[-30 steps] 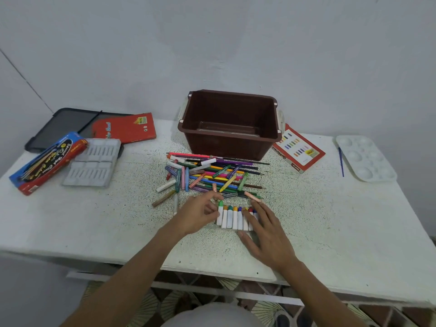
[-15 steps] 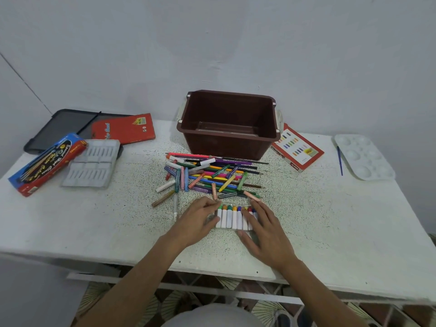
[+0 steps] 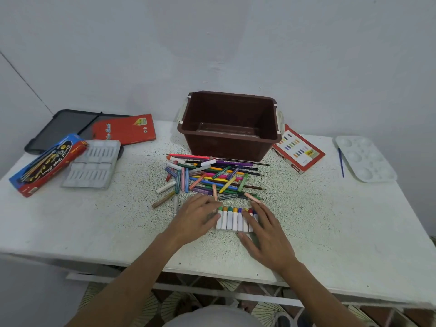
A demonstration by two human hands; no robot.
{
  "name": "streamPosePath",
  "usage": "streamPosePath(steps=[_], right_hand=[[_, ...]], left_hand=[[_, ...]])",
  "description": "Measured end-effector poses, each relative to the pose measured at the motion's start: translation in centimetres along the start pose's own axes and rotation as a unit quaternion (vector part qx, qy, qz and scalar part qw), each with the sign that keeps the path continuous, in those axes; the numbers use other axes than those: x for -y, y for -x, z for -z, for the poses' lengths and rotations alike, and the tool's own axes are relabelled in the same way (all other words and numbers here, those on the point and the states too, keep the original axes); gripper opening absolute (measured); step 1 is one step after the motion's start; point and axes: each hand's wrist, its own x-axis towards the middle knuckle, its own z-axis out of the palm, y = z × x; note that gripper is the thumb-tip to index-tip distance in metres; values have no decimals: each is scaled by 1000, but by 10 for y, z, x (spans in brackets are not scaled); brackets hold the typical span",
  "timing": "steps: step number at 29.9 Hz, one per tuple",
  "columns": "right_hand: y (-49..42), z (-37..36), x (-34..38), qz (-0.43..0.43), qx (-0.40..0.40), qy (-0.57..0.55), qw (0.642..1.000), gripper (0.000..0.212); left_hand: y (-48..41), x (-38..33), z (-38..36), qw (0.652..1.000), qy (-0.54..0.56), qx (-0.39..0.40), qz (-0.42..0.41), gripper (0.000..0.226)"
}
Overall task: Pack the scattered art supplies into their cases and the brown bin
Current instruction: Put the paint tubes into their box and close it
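Presently, the left hand's (image 3: 197, 219) fingers (image 3: 212, 210) are lightly bent against the left end of a row of markers (image 3: 232, 220). Motion blur prevents telling whether they pinch the end marker or merely push it. The right hand (image 3: 267, 236) lies flat, with straight fingers (image 3: 257, 213) laid along the row's right end and holding nothing. Judged purpose: bracketing the row from both sides to square it up in what appears to be a clear case.

The markers sit near the table's (image 3: 330, 220) front edge. Just behind them lies the loose pile (image 3: 207, 177) of pencils and crayons, unpacked. The bin (image 3: 230, 128) stands behind the pile, holding none of these supplies. A grey tray (image 3: 93, 164) and boxes (image 3: 47, 165) lie well to the left. A pastel box (image 3: 298, 149), a brush (image 3: 341, 162) and a palette (image 3: 364, 158) lie to the right.
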Motion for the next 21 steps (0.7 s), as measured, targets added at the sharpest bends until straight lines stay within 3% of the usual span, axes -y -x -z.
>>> streamPosePath(steps=[5,9,15,21], right_hand=[[0,1,0,3,-5,0,1000,61],[0,1,0,3,-3,-4,1000,61],[-2,2,1,4,-8,4,1000,60],[-2,4,2,-7,3,9,1000,64]], left_hand=[[-37,28,8,995,-52,-89,16,30],[-67,49,17,989,-86,-116,39,23],[-101,62,23,982,-166,-32,81,30],[-112,65,16,974,-174,-10,146,31]])
